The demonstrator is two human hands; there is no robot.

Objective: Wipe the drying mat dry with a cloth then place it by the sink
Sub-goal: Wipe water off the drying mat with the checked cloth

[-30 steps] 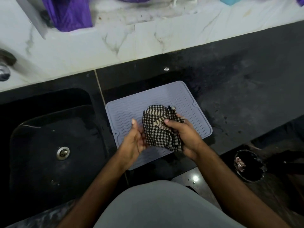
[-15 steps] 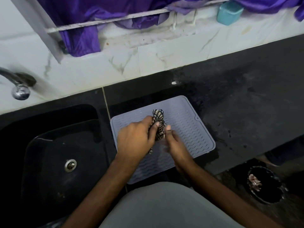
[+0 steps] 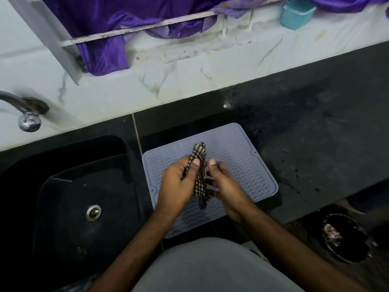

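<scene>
A grey ribbed drying mat [image 3: 237,152] lies flat on the black counter, just right of the sink [image 3: 84,199]. Above its middle I hold a black-and-white checked cloth [image 3: 200,182], bunched into a narrow strip. My left hand [image 3: 179,184] wraps around the cloth's left side, thumb on top. On the cloth's right side, my right hand [image 3: 223,186] presses it with fingers curled. The cloth hangs between the two hands; whether it touches the mat I cannot tell. Small water drops dot the mat's far part.
A chrome tap [image 3: 27,116] juts over the sink's far left. Purple fabric [image 3: 105,49] hangs from a rail on the marble ledge, beside a teal container [image 3: 296,13]. The black counter [image 3: 326,131] extends right. A dark bin [image 3: 345,239] stands on the floor at lower right.
The cloth went from a loose wad to a tight narrow strip squeezed between both hands. My left hand closed over it. The view tilted up, showing the tap and the rail.
</scene>
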